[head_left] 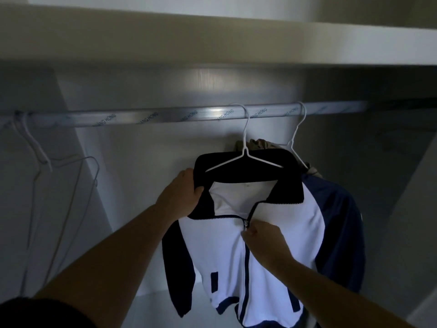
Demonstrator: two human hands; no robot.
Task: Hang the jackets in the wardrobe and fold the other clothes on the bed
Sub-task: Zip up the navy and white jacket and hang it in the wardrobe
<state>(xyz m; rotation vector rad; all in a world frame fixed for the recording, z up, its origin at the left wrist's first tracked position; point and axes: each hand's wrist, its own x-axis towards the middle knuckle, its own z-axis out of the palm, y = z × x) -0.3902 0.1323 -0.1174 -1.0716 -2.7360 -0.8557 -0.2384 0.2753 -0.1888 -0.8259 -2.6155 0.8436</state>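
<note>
A white jacket with navy sleeves and a navy collar hangs on a white wire hanger from the wardrobe rail. My left hand grips the left edge of the navy collar. My right hand pinches the zip pull at the chest, where the zip is closed up to that point. Behind it, a second white hanger carries a beige garment, mostly hidden by the jacket.
Two or three bare wire hangers hang at the rail's left end. A white shelf runs above the rail. The wardrobe's back wall and right side panel enclose the dim space.
</note>
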